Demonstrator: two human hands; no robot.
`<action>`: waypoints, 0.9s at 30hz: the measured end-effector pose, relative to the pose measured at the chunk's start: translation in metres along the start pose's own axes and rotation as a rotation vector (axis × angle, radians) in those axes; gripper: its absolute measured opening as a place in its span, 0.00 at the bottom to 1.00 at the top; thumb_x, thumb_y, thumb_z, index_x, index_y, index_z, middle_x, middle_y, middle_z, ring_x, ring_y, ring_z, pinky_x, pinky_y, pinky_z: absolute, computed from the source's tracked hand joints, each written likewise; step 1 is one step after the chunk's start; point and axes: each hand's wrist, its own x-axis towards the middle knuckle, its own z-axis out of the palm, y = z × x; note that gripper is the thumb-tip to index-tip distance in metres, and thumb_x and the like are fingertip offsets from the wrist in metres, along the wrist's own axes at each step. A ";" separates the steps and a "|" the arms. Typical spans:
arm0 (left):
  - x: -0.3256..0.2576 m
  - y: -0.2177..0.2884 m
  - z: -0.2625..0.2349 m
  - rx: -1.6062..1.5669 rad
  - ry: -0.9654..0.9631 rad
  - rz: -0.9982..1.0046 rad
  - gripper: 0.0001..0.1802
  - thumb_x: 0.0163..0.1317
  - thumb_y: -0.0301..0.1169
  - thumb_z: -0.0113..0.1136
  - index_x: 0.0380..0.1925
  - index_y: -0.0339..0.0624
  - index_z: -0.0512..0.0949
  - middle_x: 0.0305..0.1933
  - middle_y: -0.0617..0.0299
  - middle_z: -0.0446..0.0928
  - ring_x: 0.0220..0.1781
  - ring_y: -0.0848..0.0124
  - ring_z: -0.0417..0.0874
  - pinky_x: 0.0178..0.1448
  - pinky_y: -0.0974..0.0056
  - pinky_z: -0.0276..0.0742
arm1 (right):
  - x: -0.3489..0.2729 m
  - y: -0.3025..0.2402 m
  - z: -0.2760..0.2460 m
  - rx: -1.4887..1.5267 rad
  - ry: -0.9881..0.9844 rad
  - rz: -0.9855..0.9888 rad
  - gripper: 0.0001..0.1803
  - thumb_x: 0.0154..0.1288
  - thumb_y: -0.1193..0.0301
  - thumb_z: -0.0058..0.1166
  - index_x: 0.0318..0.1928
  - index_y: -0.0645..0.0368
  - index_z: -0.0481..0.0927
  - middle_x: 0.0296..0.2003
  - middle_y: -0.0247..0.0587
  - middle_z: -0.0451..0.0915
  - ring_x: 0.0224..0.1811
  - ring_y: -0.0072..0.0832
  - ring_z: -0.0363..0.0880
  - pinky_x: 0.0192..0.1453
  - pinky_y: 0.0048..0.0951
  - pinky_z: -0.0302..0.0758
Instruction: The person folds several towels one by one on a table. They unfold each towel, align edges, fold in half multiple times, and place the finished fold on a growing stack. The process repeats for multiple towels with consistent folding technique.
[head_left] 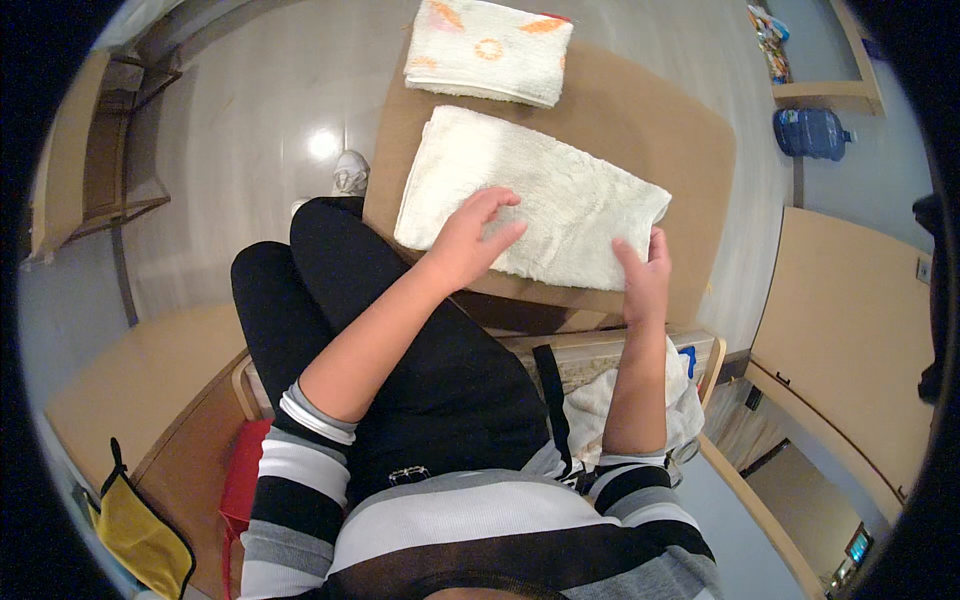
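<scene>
1. Towel (545, 195), cream and fluffy, lies folded on the brown table (650, 120); it looks soft, light and limp, best taken at the corners.
2. Left hand (470, 240) rests open and flat on it.
3. Right hand (645, 275) pinches its near edge.
4. Patterned towel (490, 50) lies folded behind.
</scene>
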 end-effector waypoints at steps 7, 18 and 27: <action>0.005 0.008 -0.023 -0.730 0.091 -0.237 0.33 0.72 0.49 0.47 0.65 0.34 0.62 0.64 0.52 0.68 0.65 0.62 0.71 0.69 0.58 0.67 | -0.019 -0.021 0.087 -0.275 -0.170 -0.321 0.22 0.54 0.80 0.61 0.50 0.61 0.70 0.42 0.39 0.76 0.43 0.27 0.77 0.50 0.27 0.74; 0.024 0.007 -0.017 -0.309 0.241 -0.167 0.35 0.61 0.31 0.62 0.65 0.35 0.60 0.58 0.44 0.73 0.58 0.58 0.76 0.62 0.59 0.72 | -0.046 0.014 0.137 -0.677 -0.119 -0.664 0.41 0.44 0.79 0.65 0.63 0.62 0.64 0.54 0.53 0.71 0.58 0.51 0.69 0.63 0.47 0.65; 0.040 -0.010 -0.004 -0.191 0.156 -0.031 0.35 0.54 0.22 0.60 0.64 0.43 0.64 0.60 0.48 0.74 0.62 0.51 0.75 0.63 0.56 0.70 | -0.059 0.031 0.090 -0.952 0.045 -0.917 0.21 0.48 0.74 0.63 0.46 0.56 0.79 0.44 0.39 0.76 0.47 0.40 0.74 0.52 0.42 0.67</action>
